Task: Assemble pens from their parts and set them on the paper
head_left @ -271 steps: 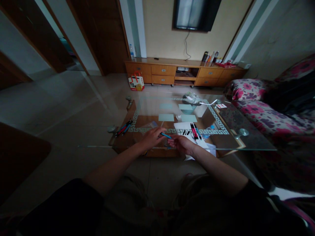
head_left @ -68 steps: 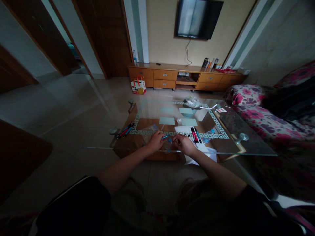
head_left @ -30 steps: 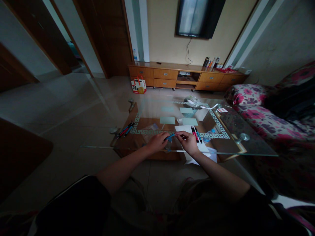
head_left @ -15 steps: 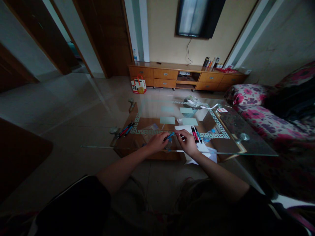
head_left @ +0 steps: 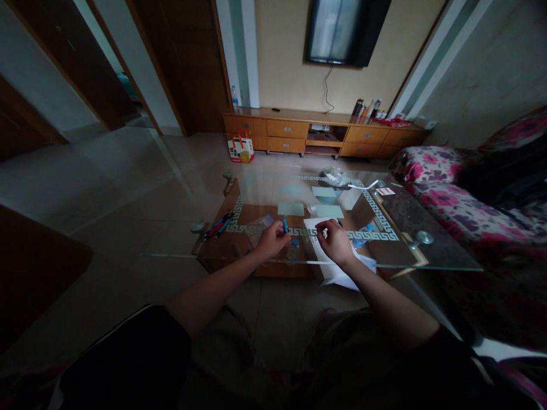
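A blue pen (head_left: 285,225), tilted toward the right hand half a second ago, now stands upright in the closed left hand (head_left: 273,241) above the glass table (head_left: 427,253). The right hand (head_left: 335,242) has drawn apart, fingers pinched on something too small to identify, over white paper (head_left: 337,272). More pens (head_left: 217,225) lie left.

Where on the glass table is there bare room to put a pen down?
Free: the left near strip of the glass table, between the pen bundle and the left hand; also the right near corner past the metal knob. Crowded: the middle, with the white paper, green cards and both hands.
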A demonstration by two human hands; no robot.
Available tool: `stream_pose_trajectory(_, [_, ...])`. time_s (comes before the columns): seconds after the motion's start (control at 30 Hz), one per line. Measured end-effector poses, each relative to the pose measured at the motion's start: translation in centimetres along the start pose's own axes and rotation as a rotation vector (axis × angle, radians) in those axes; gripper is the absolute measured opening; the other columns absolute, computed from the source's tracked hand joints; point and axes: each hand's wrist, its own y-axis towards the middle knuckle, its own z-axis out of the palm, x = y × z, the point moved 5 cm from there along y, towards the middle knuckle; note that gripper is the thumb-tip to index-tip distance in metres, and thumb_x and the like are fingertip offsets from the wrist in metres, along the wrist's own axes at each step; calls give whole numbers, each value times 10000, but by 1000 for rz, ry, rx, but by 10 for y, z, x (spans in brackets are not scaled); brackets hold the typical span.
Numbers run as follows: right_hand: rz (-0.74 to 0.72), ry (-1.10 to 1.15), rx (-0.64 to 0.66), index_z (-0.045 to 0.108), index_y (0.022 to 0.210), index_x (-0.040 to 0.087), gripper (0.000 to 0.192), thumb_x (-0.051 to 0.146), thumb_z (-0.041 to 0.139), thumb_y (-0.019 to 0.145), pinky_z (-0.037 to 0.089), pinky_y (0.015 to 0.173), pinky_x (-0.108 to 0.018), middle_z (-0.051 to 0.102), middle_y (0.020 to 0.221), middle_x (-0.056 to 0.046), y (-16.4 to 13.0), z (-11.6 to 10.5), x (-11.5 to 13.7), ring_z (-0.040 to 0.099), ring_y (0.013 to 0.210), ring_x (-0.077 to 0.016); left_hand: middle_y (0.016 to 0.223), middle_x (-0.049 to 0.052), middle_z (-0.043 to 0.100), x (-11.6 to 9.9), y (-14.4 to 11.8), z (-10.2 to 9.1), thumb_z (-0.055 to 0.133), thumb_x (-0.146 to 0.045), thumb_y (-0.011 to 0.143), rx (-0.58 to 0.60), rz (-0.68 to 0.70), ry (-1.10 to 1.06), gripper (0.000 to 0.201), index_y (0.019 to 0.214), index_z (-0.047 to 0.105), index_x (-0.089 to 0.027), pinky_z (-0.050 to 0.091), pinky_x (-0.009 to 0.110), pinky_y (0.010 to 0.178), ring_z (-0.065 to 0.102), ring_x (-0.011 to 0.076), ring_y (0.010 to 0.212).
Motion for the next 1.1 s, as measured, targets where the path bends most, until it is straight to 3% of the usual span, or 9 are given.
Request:
stream_pose_trajectory(0.2, [34, -178, 333, 705, 1052, 180, 217, 231, 535, 926, 456, 821, -250, 665, 1025, -87, -6, 21, 0, 640, 844, -164, 806, 21, 675, 1, 1, -1, 682, -289, 839, -17, -14, 6, 169, 851, 544, -191, 521, 265, 705, 683, 163, 762])
stream_pose_trajectory(0.4, [74, -300, 503, 729, 1086, 158, 253, 231, 542, 931, 452, 852, -261, 672, 1065, -138, -12, 33, -7, 660, 946, -208, 801, 20, 671, 2, 1, 0, 682, -286, 836, -13, -27, -16, 167, 856, 546, -190, 529, 271, 703, 685, 162, 744])
stream_pose_trajectory(1.1, [99, -280, 466, 724, 1090, 173, 247, 232, 547, 928, 464, 845, -260, 652, 1090, -123, -12, 35, -15, 663, 934, -198, 830, 23, 665, 0, 1, -2, 692, -290, 833, -42, -24, -2, 163, 862, 573, -183, 525, 263, 728, 680, 150, 768])
